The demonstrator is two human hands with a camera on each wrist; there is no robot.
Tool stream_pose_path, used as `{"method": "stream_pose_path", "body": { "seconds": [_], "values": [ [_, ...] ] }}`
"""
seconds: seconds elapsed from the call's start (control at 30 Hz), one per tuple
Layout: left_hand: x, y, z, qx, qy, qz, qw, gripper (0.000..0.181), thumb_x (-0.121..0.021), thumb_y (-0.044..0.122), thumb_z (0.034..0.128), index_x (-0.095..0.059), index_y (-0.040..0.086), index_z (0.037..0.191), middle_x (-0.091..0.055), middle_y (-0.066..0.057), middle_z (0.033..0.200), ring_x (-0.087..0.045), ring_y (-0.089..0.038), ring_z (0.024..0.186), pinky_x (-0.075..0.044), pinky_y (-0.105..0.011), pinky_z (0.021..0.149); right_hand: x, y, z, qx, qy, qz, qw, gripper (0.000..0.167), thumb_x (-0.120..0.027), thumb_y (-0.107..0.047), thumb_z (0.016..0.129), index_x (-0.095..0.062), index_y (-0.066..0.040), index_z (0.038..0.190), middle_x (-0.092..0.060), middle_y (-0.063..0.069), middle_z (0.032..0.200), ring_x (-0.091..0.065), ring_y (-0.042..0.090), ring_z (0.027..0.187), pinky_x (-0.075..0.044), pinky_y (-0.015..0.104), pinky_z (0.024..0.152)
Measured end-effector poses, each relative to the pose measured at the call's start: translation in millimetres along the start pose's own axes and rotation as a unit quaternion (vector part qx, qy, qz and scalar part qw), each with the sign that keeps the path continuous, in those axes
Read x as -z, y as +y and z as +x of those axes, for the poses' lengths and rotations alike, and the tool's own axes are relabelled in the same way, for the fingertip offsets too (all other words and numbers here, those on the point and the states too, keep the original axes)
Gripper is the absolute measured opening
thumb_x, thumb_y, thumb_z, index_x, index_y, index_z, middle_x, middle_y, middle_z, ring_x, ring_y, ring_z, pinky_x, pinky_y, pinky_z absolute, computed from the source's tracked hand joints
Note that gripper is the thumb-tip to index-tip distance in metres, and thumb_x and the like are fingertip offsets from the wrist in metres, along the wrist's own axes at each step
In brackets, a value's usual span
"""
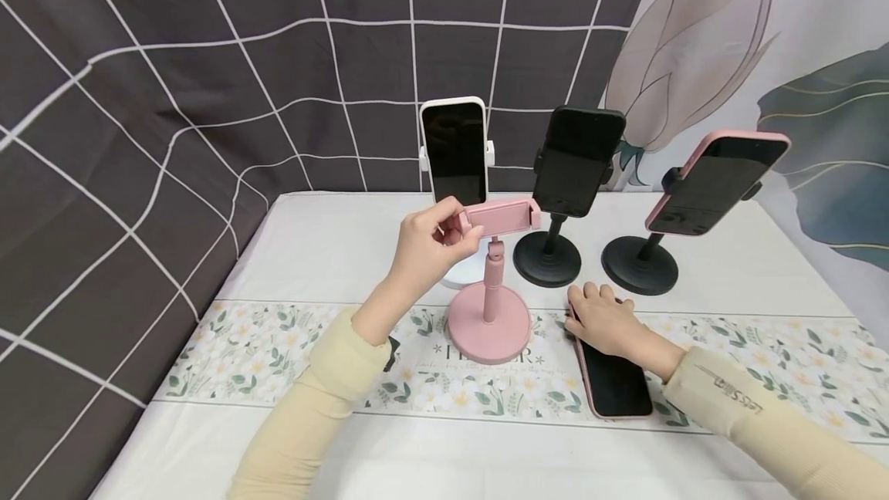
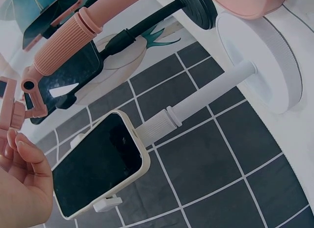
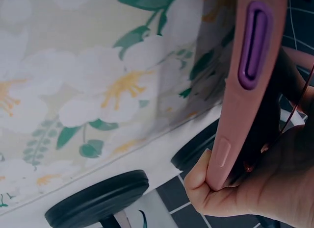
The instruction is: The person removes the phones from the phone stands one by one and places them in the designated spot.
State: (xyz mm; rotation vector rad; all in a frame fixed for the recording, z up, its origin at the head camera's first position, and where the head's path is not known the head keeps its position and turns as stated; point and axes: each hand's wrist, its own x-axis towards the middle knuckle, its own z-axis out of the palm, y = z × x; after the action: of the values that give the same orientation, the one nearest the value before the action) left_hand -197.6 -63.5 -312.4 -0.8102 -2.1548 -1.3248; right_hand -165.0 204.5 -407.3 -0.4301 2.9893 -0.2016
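Note:
A pink phone stand stands on the table, its holder holding no phone. My left hand pinches the left end of that holder between thumb and fingers; in the left wrist view the hand is at the pink holder's edge. On the right, my right hand grips the top end of a pink-cased phone, screen up. In the right wrist view the fingers of the right hand curl round the corner of the pink case.
Behind stand a white stand with a phone, a black stand with a black phone, and another black stand with a pink-cased phone. A floral runner crosses the white table; a dark tiled-pattern cloth hangs behind.

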Motion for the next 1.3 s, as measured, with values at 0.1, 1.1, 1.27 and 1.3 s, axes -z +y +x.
{"method": "stream_pose_path", "body": {
  "seconds": [0.1,1.1,1.27,1.3],
  "values": [
    [0.6,0.6,-0.3,-0.002,-0.001,-0.002,1.0000,0.012,-0.064,0.010,0.0780,-0.054,0.006,0.072,-0.050,-0.006,0.060,-0.044,-0.011,0.056,-0.033,-0.017,0.052,-3,1,1.6,-0.003,-0.006,0.003,1.0000,0.018,-0.055,-0.022,0.088,-0.046,-0.007,0.090,-0.043,0.012,0.084,-0.040,0.030,0.079,-0.035,0.051,0.059],
    [2.8,0.9,-0.6,-0.014,-0.011,0.008,0.9998,0.013,-0.064,0.011,0.0791,-0.054,0.006,0.073,-0.052,-0.006,0.061,-0.046,-0.011,0.057,-0.036,-0.017,0.053,-28,0,-4.1,-0.037,0.066,0.038,0.9964,0.031,-0.059,-0.025,0.090,-0.041,0.000,0.098,-0.040,0.017,0.089,-0.043,0.035,0.087,-0.036,0.050,0.065],
    [3.3,1.2,-0.6,-0.011,-0.022,0.011,0.9996,0.014,-0.064,0.012,0.0804,-0.053,0.006,0.075,-0.051,-0.005,0.061,-0.045,-0.010,0.057,-0.034,-0.017,0.052,-30,-1,-2.0,-0.052,0.056,0.034,0.9965,0.030,-0.056,-0.024,0.091,-0.038,0.000,0.093,-0.036,0.017,0.089,-0.037,0.036,0.088,-0.033,0.052,0.066],
    [3.5,1.3,-0.8,-0.008,-0.026,0.009,0.9996,0.014,-0.064,0.012,0.0809,-0.053,0.006,0.075,-0.049,-0.005,0.060,-0.044,-0.010,0.056,-0.033,-0.017,0.052,-31,-2,-1.7,-0.055,0.055,0.034,0.9964,0.029,-0.056,-0.023,0.091,-0.038,-0.001,0.092,-0.035,0.017,0.089,-0.037,0.036,0.088,-0.032,0.052,0.066]
  ]
}}
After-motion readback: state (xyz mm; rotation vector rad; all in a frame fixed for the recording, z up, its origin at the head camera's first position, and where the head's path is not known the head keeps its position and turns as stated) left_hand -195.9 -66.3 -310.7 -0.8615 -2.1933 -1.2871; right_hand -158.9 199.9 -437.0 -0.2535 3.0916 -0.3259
